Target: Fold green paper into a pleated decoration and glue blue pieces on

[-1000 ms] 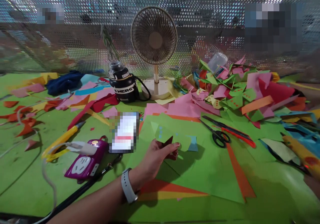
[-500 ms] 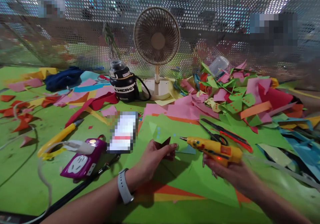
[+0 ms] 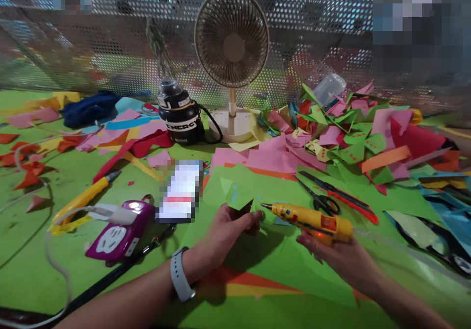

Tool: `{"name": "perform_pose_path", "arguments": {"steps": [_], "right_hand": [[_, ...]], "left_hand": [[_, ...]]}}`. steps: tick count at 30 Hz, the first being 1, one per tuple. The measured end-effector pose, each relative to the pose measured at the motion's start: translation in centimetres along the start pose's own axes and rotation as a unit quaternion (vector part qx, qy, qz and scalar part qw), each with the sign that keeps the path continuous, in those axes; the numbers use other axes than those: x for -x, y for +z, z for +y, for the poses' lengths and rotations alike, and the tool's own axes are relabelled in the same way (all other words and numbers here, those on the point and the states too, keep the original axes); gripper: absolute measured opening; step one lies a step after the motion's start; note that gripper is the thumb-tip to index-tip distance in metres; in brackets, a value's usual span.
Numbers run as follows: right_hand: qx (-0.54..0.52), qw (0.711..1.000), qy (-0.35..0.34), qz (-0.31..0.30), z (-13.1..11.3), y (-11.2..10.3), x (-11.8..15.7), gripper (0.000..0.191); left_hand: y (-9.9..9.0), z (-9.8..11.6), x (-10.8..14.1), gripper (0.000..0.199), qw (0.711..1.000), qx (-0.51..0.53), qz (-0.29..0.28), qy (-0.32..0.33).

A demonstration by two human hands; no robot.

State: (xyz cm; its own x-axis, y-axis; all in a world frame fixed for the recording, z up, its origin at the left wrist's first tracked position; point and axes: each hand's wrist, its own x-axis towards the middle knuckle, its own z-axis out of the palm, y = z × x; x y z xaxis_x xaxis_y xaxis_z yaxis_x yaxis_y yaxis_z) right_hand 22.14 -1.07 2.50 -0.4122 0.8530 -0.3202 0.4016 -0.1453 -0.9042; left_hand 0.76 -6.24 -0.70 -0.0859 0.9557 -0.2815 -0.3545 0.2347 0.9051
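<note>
My right hand is wrapped round the handle of a yellow hot glue gun, which has a red light glowing on its side. Its metal nozzle points left, close to the fingers of my left hand. Those fingers pinch a small folded piece of paper, mostly hidden behind them; its pointed corner sticks up near the nozzle. Whether the nozzle touches the paper, I cannot tell. Beneath both hands lie green paper sheets. Just beyond the glue gun are black scissors and a red-and-black cutter knife.
Left of my hands lie a phone, a purple power adapter with cables, and a yellow-handled tool. Behind stand a black bottle and a fan, before a perforated metal screen. Colored paper scraps pile up at right.
The view has tilted down slightly. The glue gun's nozzle has come a little nearer my left fingers, and the pinched paper has turned, now showing a green face.
</note>
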Motion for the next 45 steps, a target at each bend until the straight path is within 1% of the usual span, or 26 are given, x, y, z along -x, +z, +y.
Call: {"name": "perform_pose_path", "arguments": {"steps": [5, 11, 15, 21, 25, 35, 40, 45], "right_hand": [[0.016, 1.0, -0.005, -0.012, 0.3, -0.1, -0.1, 0.048], [0.01, 1.0, -0.021, 0.0, 1.7, 0.0, -0.3, 0.045], [0.021, 0.999, -0.021, -0.011, 0.9, 0.0, -0.3, 0.044], [0.005, 1.0, 0.007, -0.03, -0.2, 0.1, -0.2, 0.051], [0.007, 1.0, 0.014, -0.026, -0.1, 0.1, -0.1, 0.056], [0.034, 0.999, 0.006, -0.019, -0.3, 0.2, -0.1, 0.055], [0.031, 0.999, 0.006, -0.028, -0.1, 0.1, -0.1, 0.053], [0.031, 0.999, 0.001, -0.018, 0.3, 0.0, -0.1, 0.049]], "left_hand": [[0.0, -0.1, 0.0, 0.025, 1.0, 0.018, -0.009, 0.006], [0.1, -0.1, 0.0, 0.026, 1.0, 0.008, -0.005, 0.012], [0.1, 0.0, 0.1, 0.023, 1.0, 0.004, -0.006, 0.015], [0.1, 0.1, 0.2, 0.025, 1.0, 0.006, -0.009, 0.012], [0.1, 0.0, 0.2, 0.025, 1.0, 0.006, -0.009, 0.013], [0.0, -0.2, 0.1, 0.025, 1.0, 0.008, -0.012, 0.013], [0.0, -0.2, 0.1, 0.027, 1.0, -0.004, -0.008, 0.01], [0.1, 0.0, 0.2, 0.027, 1.0, -0.018, -0.005, 0.016]]}}
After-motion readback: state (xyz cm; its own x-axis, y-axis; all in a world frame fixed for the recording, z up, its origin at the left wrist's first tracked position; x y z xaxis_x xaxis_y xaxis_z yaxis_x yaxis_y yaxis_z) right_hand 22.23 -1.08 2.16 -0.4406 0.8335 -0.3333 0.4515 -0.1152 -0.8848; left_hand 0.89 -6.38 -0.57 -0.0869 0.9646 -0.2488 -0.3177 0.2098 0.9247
